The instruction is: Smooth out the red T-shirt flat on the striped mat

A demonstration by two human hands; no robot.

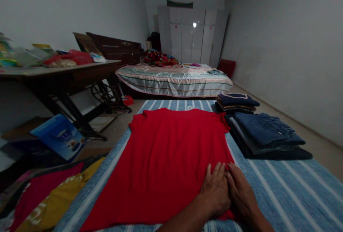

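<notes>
On the striped bed cover (294, 192) in the foreground, a red shirt (160, 160) lies spread flat, its neckline pointing away from the viewer and its short sleeves out to either side. Both hands rest side by side on the shirt's near right corner: the left hand (215, 189) lies palm down with its fingers (214, 171) stretched flat and released on the red cloth, and the right hand (242, 192) presses just beside it, touching it, fingers also flat and holding nothing, at the shirt's right edge where the cloth meets the cover. To the right of the shirt, on the same cover, sits a stack of folded jeans (265, 135), dark blue, and just behind it a smaller pile of folded clothes (235, 102) with a navy piece on top. To the left, off the bed's edge, a yellow garment (59, 200) and a dark red garment (40, 189) lie crumpled together, near a blue box (60, 135) leaning on the floor. Farther left stands a dark desk (66, 73) on an iron sewing-machine base, loaded with bags and papers. Beyond the near bed, a second bed (174, 80) carries a pale striped quilt and a heap of bright cloth (158, 58). A white wardrobe (191, 37) stands against the far wall, with a red box (226, 68) beside it on the floor.
</notes>
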